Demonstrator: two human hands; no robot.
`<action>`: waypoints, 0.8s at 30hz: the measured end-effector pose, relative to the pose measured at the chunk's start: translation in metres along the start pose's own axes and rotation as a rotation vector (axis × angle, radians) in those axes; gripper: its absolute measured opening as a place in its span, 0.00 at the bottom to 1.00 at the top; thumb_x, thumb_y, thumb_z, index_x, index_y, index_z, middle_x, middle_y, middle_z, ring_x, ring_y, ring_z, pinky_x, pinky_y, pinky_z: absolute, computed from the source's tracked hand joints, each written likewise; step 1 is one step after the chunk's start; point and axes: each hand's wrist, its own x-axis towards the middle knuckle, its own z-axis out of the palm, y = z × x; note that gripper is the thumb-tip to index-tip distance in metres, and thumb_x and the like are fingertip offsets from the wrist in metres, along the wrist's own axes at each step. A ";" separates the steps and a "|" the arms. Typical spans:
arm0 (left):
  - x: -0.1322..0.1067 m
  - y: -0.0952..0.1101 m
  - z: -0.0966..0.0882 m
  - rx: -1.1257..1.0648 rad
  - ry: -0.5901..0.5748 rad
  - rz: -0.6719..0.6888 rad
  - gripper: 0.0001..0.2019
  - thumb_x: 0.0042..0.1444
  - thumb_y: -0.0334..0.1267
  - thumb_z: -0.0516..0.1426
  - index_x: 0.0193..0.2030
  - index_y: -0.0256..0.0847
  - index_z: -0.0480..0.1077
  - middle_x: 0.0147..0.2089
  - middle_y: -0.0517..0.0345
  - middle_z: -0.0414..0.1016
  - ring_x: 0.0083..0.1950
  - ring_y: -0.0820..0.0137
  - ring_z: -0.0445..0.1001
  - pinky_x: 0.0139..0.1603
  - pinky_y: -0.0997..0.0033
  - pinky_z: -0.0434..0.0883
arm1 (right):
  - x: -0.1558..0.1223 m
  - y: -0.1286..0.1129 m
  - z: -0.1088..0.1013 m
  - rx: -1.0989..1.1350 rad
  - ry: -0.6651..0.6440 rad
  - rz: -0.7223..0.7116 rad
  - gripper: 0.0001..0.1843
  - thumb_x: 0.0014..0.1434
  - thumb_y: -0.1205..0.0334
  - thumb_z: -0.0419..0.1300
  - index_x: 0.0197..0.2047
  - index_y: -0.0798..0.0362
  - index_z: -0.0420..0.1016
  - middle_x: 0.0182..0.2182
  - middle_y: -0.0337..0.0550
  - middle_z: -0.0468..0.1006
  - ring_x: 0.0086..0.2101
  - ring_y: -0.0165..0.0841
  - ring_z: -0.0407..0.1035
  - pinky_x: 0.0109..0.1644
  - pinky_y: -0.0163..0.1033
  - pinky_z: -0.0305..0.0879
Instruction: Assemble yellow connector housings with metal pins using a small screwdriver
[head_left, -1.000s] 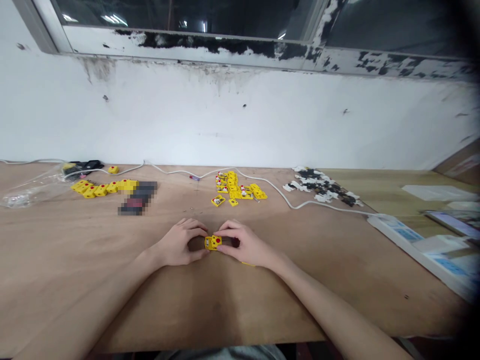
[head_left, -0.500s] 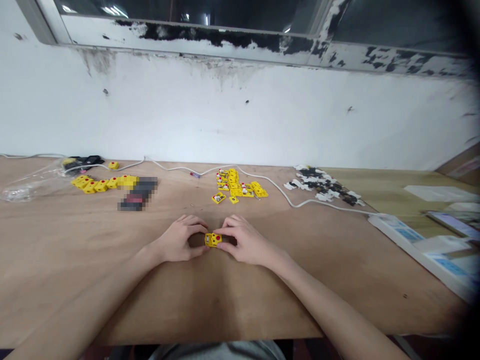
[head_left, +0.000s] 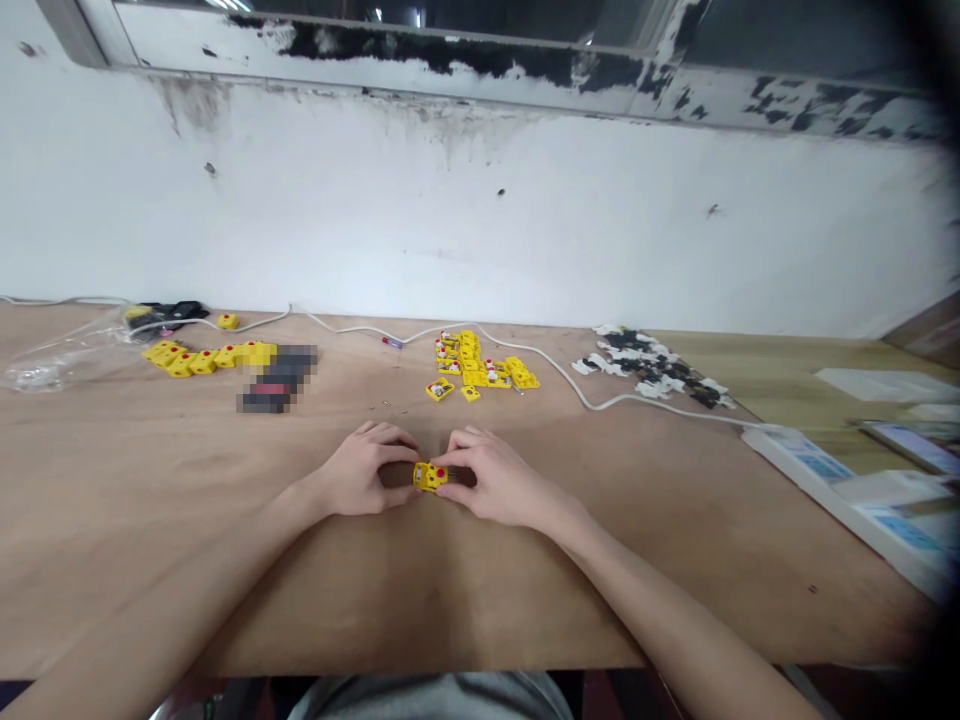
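Note:
Between my two hands, low over the middle of the wooden table [head_left: 337,590], is a small yellow plastic casing [head_left: 430,477] with a red button on its right part. My left hand [head_left: 365,470] pinches its left end between thumb and fingers. On the right end, the thumb and fingers of my right hand [head_left: 491,478] are closed. Beyond the hands lies a group of yellow casing parts [head_left: 472,365], some with white and red pieces inside. A single open casing [head_left: 440,389] and a small yellow plate [head_left: 470,394] lie nearest to me in that group.
A row of yellow casings with red buttons [head_left: 202,362] stands at the left, beside a blurred dark object [head_left: 277,380] and a clear plastic bag [head_left: 60,355]. Black and white pieces [head_left: 652,365] are heaped at the right. A white cable [head_left: 551,358] runs to a power strip [head_left: 832,480].
The camera view has shifted slightly. Both hands keep their hold on the yellow casing, with little visible movement.

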 end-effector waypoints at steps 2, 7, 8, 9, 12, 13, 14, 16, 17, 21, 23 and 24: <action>0.000 0.000 0.000 -0.005 -0.004 -0.007 0.14 0.54 0.46 0.64 0.47 0.47 0.77 0.50 0.55 0.77 0.51 0.62 0.74 0.54 0.60 0.66 | 0.001 -0.001 0.000 0.033 -0.021 0.033 0.09 0.60 0.60 0.66 0.45 0.46 0.83 0.34 0.40 0.72 0.36 0.34 0.67 0.40 0.38 0.59; 0.001 0.000 0.000 -0.025 -0.006 -0.017 0.14 0.53 0.45 0.65 0.46 0.47 0.77 0.51 0.55 0.77 0.51 0.61 0.74 0.55 0.59 0.66 | 0.005 0.001 0.002 0.060 -0.044 0.106 0.11 0.56 0.60 0.70 0.45 0.47 0.83 0.35 0.42 0.74 0.37 0.35 0.68 0.41 0.38 0.61; 0.001 0.001 0.001 -0.035 -0.005 -0.017 0.16 0.53 0.46 0.65 0.47 0.47 0.77 0.52 0.55 0.77 0.52 0.61 0.73 0.55 0.59 0.66 | 0.006 0.001 0.003 0.041 -0.040 0.094 0.11 0.56 0.59 0.70 0.44 0.48 0.83 0.35 0.42 0.74 0.39 0.37 0.68 0.43 0.40 0.61; 0.001 0.002 0.002 -0.048 -0.004 -0.020 0.18 0.53 0.47 0.65 0.49 0.47 0.76 0.52 0.54 0.77 0.52 0.60 0.73 0.55 0.58 0.66 | 0.006 0.002 0.003 0.021 -0.037 0.077 0.11 0.56 0.59 0.71 0.43 0.48 0.83 0.35 0.43 0.75 0.41 0.39 0.67 0.45 0.41 0.61; 0.003 0.007 0.005 -0.101 0.004 -0.047 0.19 0.55 0.46 0.64 0.53 0.47 0.74 0.52 0.54 0.77 0.52 0.61 0.74 0.54 0.59 0.67 | 0.006 0.005 0.003 0.016 -0.019 0.043 0.12 0.53 0.59 0.73 0.43 0.49 0.83 0.35 0.44 0.76 0.44 0.42 0.67 0.50 0.45 0.61; 0.004 0.009 0.007 -0.119 0.009 -0.058 0.18 0.56 0.46 0.63 0.53 0.47 0.74 0.51 0.55 0.78 0.51 0.62 0.74 0.53 0.60 0.67 | 0.005 0.007 0.003 0.042 -0.003 0.045 0.15 0.52 0.59 0.74 0.43 0.50 0.82 0.35 0.44 0.77 0.45 0.41 0.67 0.51 0.46 0.61; 0.005 0.010 0.008 -0.134 0.016 -0.067 0.15 0.57 0.45 0.62 0.51 0.47 0.75 0.50 0.56 0.78 0.50 0.63 0.75 0.53 0.60 0.67 | 0.004 0.009 0.002 0.082 0.021 0.046 0.19 0.50 0.58 0.75 0.45 0.50 0.81 0.36 0.43 0.78 0.45 0.41 0.67 0.51 0.46 0.61; 0.006 0.012 0.010 -0.147 0.030 -0.080 0.12 0.58 0.44 0.62 0.48 0.47 0.76 0.48 0.56 0.79 0.49 0.63 0.75 0.53 0.60 0.67 | 0.000 0.015 -0.001 0.182 0.097 0.049 0.21 0.51 0.57 0.74 0.47 0.50 0.78 0.40 0.43 0.78 0.46 0.40 0.69 0.51 0.44 0.63; 0.006 0.013 0.011 -0.148 0.038 -0.088 0.12 0.58 0.44 0.62 0.47 0.47 0.77 0.47 0.56 0.79 0.48 0.63 0.75 0.53 0.60 0.67 | -0.002 0.019 -0.002 0.214 0.145 0.058 0.19 0.55 0.56 0.72 0.48 0.50 0.76 0.43 0.44 0.77 0.46 0.39 0.69 0.50 0.42 0.64; 0.006 0.015 0.013 -0.130 0.045 -0.103 0.11 0.54 0.44 0.65 0.43 0.45 0.77 0.43 0.56 0.79 0.46 0.62 0.75 0.51 0.60 0.68 | -0.008 0.037 -0.006 0.097 0.237 0.183 0.14 0.60 0.54 0.66 0.47 0.51 0.78 0.44 0.45 0.75 0.37 0.34 0.71 0.42 0.40 0.66; 0.006 0.017 0.014 -0.109 0.048 -0.092 0.11 0.52 0.42 0.65 0.42 0.45 0.76 0.41 0.56 0.79 0.45 0.62 0.74 0.50 0.59 0.68 | -0.008 0.045 -0.006 0.032 0.179 0.227 0.12 0.58 0.53 0.68 0.42 0.50 0.80 0.39 0.43 0.76 0.33 0.33 0.71 0.37 0.38 0.65; 0.006 0.018 0.014 -0.100 0.049 -0.085 0.11 0.52 0.41 0.65 0.42 0.45 0.76 0.41 0.56 0.79 0.45 0.62 0.74 0.50 0.59 0.68 | -0.008 0.048 -0.006 0.023 0.150 0.234 0.09 0.58 0.54 0.67 0.39 0.50 0.81 0.36 0.42 0.76 0.31 0.32 0.71 0.35 0.37 0.64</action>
